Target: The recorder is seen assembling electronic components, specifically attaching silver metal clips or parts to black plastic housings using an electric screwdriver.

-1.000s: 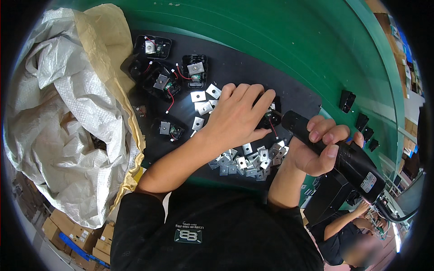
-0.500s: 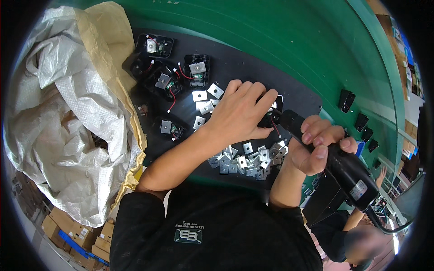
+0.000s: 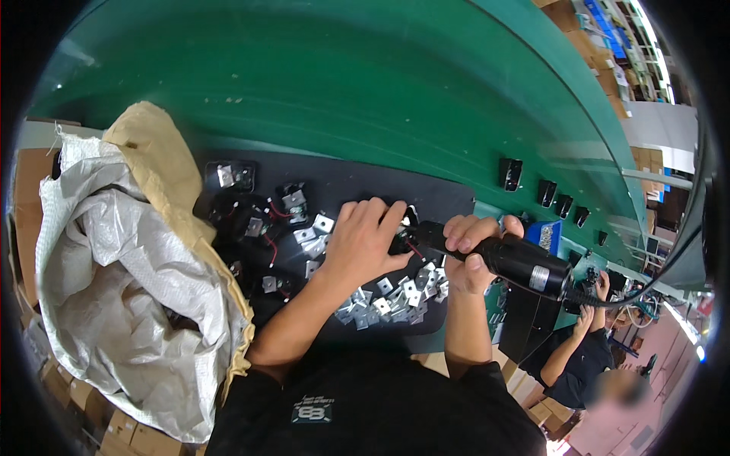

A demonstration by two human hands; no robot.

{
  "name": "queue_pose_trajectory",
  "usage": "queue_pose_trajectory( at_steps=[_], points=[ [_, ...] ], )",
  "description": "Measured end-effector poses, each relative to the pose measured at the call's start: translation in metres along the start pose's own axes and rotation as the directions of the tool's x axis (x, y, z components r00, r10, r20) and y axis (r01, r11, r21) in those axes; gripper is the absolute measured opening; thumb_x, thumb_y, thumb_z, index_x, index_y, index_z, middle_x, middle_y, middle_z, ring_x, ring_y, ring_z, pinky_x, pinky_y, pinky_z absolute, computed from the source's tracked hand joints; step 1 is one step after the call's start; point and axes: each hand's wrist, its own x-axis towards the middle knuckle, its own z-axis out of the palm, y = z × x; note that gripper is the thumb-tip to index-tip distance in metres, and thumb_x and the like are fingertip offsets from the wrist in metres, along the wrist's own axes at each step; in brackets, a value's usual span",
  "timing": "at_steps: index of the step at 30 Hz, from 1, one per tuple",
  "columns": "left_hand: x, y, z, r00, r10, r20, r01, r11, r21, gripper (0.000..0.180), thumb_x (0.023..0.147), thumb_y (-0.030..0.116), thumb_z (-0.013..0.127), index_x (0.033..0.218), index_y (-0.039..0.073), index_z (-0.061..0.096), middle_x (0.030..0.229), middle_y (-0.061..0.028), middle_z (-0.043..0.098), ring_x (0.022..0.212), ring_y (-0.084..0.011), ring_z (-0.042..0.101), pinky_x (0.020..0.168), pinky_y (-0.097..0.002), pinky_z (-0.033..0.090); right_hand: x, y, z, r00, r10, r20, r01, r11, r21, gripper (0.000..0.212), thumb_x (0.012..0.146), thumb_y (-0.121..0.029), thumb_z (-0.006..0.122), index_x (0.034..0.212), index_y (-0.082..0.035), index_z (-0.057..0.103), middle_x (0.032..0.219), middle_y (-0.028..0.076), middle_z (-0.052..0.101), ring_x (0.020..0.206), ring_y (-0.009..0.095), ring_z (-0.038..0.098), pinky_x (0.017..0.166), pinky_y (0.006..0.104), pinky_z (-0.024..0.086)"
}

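My left hand [image 3: 363,242] lies over a small black plastic housing [image 3: 401,245] on the dark mat, fingers curled round its far side and thumb at the near side. A red wire sticks out of the housing, whose inside is mostly hidden. My right hand [image 3: 477,247] grips a black corded electric screwdriver [image 3: 526,264], held nearly level, its front end at the housing's right side. Whether the bit touches is hidden. Near my left wrist lies a heap of square metal plates [image 3: 384,304] with holes, and more loose plates [image 3: 313,237] lie beyond it.
Several black housings [image 3: 293,201] with circuit boards and red wires sit left on the mat [image 3: 365,173]. A big white woven sack [image 3: 137,304] stands at the left. Black housings [image 3: 511,173] line the green belt [image 3: 304,83]. A co-worker's hands [image 3: 589,304] show at the right.
The view has swung, shifting everything in the picture. The screwdriver has come to lie more level, and its front end is closer to the housing. My left hand keeps its hold.
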Motion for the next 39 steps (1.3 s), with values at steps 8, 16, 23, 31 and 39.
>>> queue_pose_trajectory(
  at_steps=[8, 16, 23, 31, 39],
  points=[
    [0.004, 0.005, 0.002, 0.999, 0.043, -0.018, -0.041, 0.994, 0.101, 0.072, 0.054, 0.029, 0.084, 0.117, 0.007, 0.056, 0.090, -0.0084, 0.052, 0.086, -0.0273, 0.053, 0.078, -0.0385, 0.039, 0.042, -0.102, -0.024, 0.974, -0.201, -0.102, 0.222, 0.934, 0.281, 0.077, 0.084, -0.039, 0.068, 0.142, -0.008, 0.027, 0.079, 0.000, 0.047, 0.072, 0.011, 0.045, 0.069, 0.0280, 0.036],
    [0.049, 0.055, 0.008, 0.998, -0.042, 0.039, 0.035, 0.987, 0.158, 0.073, 0.064, 0.033, 0.079, 0.122, 0.000, 0.050, 0.106, -0.0189, 0.060, 0.103, -0.0348, 0.056, 0.091, -0.0429, 0.039, 0.012, -0.099, -0.067, 0.949, -0.078, -0.306, 0.084, 0.996, 0.009, 0.052, 0.075, -0.011, 0.072, 0.116, -0.002, 0.041, 0.078, 0.010, 0.057, 0.065, 0.019, 0.058, 0.062, 0.0336, 0.052],
    [0.108, 0.112, 0.098, 0.889, 0.334, 0.315, -0.371, 0.926, 0.065, 0.073, 0.063, 0.034, 0.078, 0.121, 0.001, 0.049, 0.100, -0.0174, 0.062, 0.096, -0.0334, 0.057, 0.083, -0.0411, 0.041, -0.025, -0.119, -0.090, 0.961, -0.009, -0.277, 0.038, 0.994, 0.098, 0.056, 0.078, -0.018, 0.075, 0.117, -0.001, 0.039, 0.071, 0.007, 0.056, 0.057, 0.016, 0.055, 0.057, 0.0294, 0.049],
    [0.110, 0.099, 0.104, 0.884, 0.373, 0.283, -0.395, 0.919, 0.022, 0.091, 0.062, 0.036, 0.081, 0.137, 0.007, 0.040, 0.109, -0.0152, 0.062, 0.109, -0.0300, 0.054, 0.097, -0.0459, 0.031, -0.039, -0.096, -0.096, 0.911, -0.045, -0.411, 0.123, 0.979, 0.165, 0.061, 0.077, -0.028, 0.077, 0.118, -0.006, 0.038, 0.069, 0.003, 0.053, 0.055, 0.017, 0.052, 0.054, 0.0316, 0.045],
    [0.067, 0.073, 0.059, 0.843, 0.425, 0.329, -0.453, 0.892, 0.009, 0.011, 0.074, 0.018, 0.071, 0.084, 0.013, 0.068, 0.075, -0.0018, 0.053, 0.078, -0.0207, 0.053, 0.078, -0.0352, 0.036, -0.012, -0.055, -0.105, 0.819, -0.208, -0.535, 0.234, 0.972, -0.021, 0.056, 0.083, -0.030, 0.071, 0.124, -0.008, 0.037, 0.076, 0.002, 0.052, 0.063, 0.015, 0.049, 0.067, 0.0346, 0.042]
  ],
)
